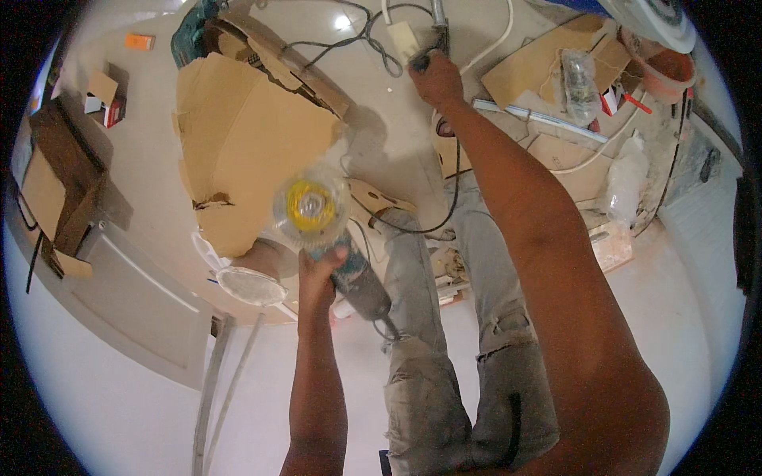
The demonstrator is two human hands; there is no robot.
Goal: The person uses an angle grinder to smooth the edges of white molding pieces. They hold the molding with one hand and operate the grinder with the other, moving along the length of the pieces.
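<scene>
Two bare hands show in the head view, well apart above a tiled floor (pixel 151 159). The left hand (pixel 320 274) is closed round the body of a grinder (pixel 361 285), which hangs clear of the floor just left of the person's legs (pixel 417 278), its tail end near the left knee and its disc (pixel 311 208) toward the camera. The disc's rim is a see-through blur round a yellow centre; whether it spins or the whole grinder is moving, I cannot tell. The right hand (pixel 436 79) reaches far forward, just beside a white socket (pixel 401 40), its fingers bent in on a small dark piece, perhaps a plug; whether they pinch it or only touch it, I cannot tell. A dark cord (pixel 413 232) loops between the right forearm and the legs, its ends hard to follow. Beyond the disc lies torn cardboard (pixel 254 143), with a metal strip (pixel 540 120) right of the right forearm. As for progress, the grinder is in hand with its disc fitted, so that much looks done. The power side seems to be the step under way, though whether a plug is seated is too small to tell. No piece is visibly held against the disc and no cut can be made out, so cutting or grinding appears left.
</scene>
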